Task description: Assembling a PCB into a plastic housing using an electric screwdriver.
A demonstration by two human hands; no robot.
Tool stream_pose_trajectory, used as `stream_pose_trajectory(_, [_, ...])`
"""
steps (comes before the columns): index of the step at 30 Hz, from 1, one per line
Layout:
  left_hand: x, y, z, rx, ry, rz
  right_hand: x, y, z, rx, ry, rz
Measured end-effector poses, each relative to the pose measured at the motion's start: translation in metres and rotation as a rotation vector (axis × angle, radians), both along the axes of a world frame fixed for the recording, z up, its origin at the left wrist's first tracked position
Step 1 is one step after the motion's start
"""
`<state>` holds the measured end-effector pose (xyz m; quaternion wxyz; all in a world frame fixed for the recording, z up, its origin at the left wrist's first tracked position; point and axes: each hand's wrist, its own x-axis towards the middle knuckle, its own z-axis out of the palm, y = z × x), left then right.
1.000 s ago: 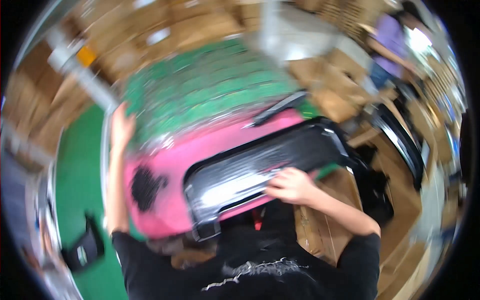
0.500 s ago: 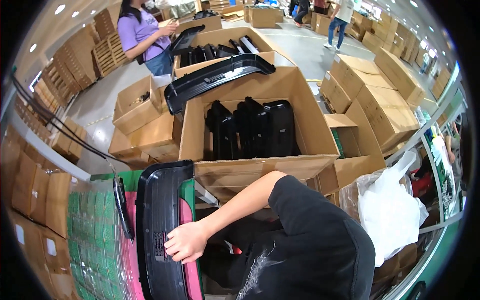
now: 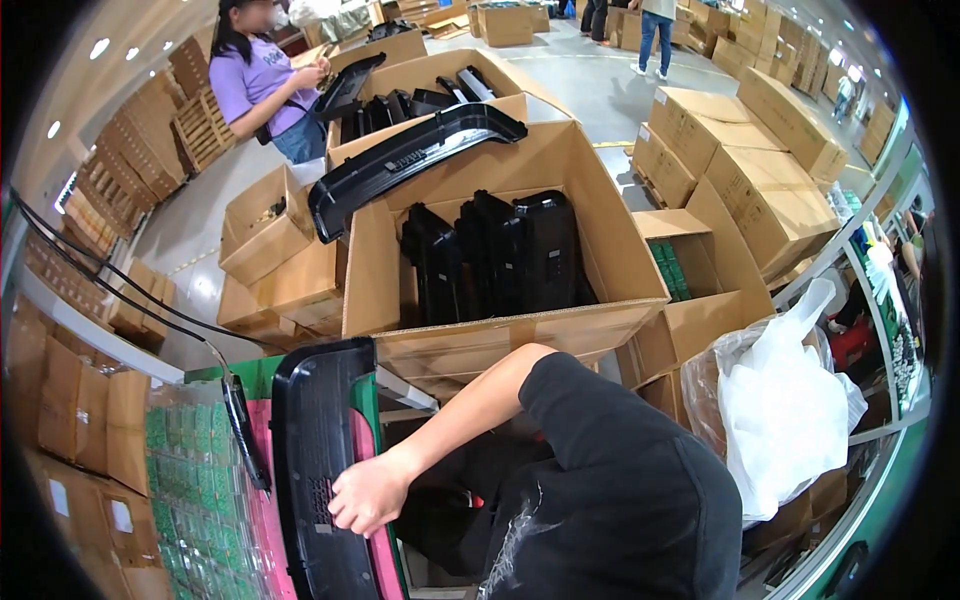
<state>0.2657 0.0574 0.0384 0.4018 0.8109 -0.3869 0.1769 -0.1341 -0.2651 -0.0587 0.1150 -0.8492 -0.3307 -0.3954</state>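
Note:
A long black plastic panel (image 3: pixel 318 420) with a small grille (image 3: pixel 321 500) lies lengthwise on a pink and green work surface (image 3: pixel 366 436). Over the panel's right edge, beside the grille, my right hand (image 3: pixel 368 497) is closed with its fingers curled. Whatever the fingertips may hold is hidden from view. My right forearm reaches across from a black sleeve. My left hand does not show. Left of the panel hangs a black pen-shaped power screwdriver (image 3: pixel 243 425) on a cable. Clear trays with green circuit boards (image 3: pixel 200 490) lie farther left.
An open carton (image 3: pixel 500 330) ahead holds several black panels (image 3: pixel 548 250); another panel (image 3: pixel 410 160) rests across its far rim. To the right are a white plastic bag (image 3: pixel 785 415) and stacked cartons (image 3: pixel 770 200). A person in purple (image 3: pixel 262 80) stands at far left.
The whole view has shifted slightly. My right hand stays closed at the grille with little visible movement, and the panel lies in the same place.

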Motion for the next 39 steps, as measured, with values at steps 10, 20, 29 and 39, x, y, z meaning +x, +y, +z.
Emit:
stream_pose_trajectory(10, [-0.237, -0.066, 0.029, -0.242, 0.45, 0.098, 0.014, 0.058, 0.073, 0.471, 0.322, -0.148])
stream_pose_trajectory(20, [-0.284, -0.11, 0.029, -0.739, 0.852, -0.193, 0.037, 0.067, 0.092, 0.792, 0.145, -0.239])
stream_pose_trajectory(29, [-0.283, -0.098, 0.014, -0.708, 0.792, -0.368, 0.028, 0.047, 0.106, 0.695, -0.056, -0.255])
stream_pose_trajectory(39, [-0.276, -0.101, 0.011, -0.119, 0.673, -0.474, 0.004, -0.026, 0.11, 0.502, 0.568, -0.246])
